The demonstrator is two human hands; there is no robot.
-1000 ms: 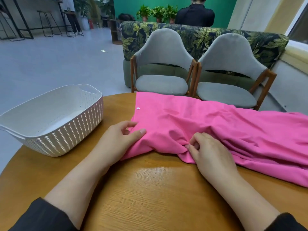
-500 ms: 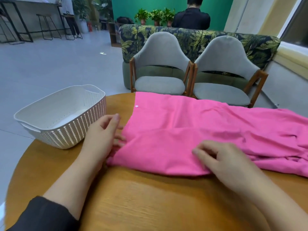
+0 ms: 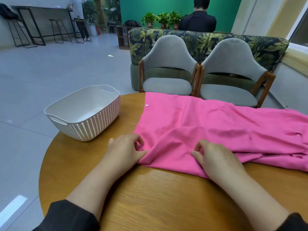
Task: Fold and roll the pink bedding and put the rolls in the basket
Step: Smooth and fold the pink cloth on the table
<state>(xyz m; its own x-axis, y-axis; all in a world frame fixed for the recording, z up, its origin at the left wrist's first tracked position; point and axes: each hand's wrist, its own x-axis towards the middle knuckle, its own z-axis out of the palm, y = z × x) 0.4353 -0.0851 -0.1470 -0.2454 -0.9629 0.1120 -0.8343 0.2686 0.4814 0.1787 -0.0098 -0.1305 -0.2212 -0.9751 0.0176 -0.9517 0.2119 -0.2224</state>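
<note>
left hand (image 3: 126,150) pinches the near-left corner of the pink cotton bedding sheet (image 3: 208,130), thumb laid along the near hem, fingers curled down onto the cloth w/ knuckles raised. wrist is low on the round wooden table (image 3: 150,197), bare forearm running back to a black sleeve at the near-left edge of view.

right hand (image 3: 216,157) sits a bit to the right, on the near hem of the same sheet; fingertips tucked in and bunching a fold, thumb pointing left along the fabric. back of hand faces up, forearm angled toward the near-right corner, black cuff just visible.

sheet lies spread over the right half of the table, creased btwn the two hands, draping off the far and right edges; a small white snap button (image 3: 146,105) shows near its far-left corner.

white perforated plastic basket (image 3: 83,114) stands on the table's left side, well apart from the sheet, nothing pink in it.

beyond the table: two grey upholstered chairs w/ wooden frames (image 3: 168,69), a leaf-print sofa (image 3: 200,42) behind them, a person in black (image 3: 196,22) seated w/ back to camera.
</note>
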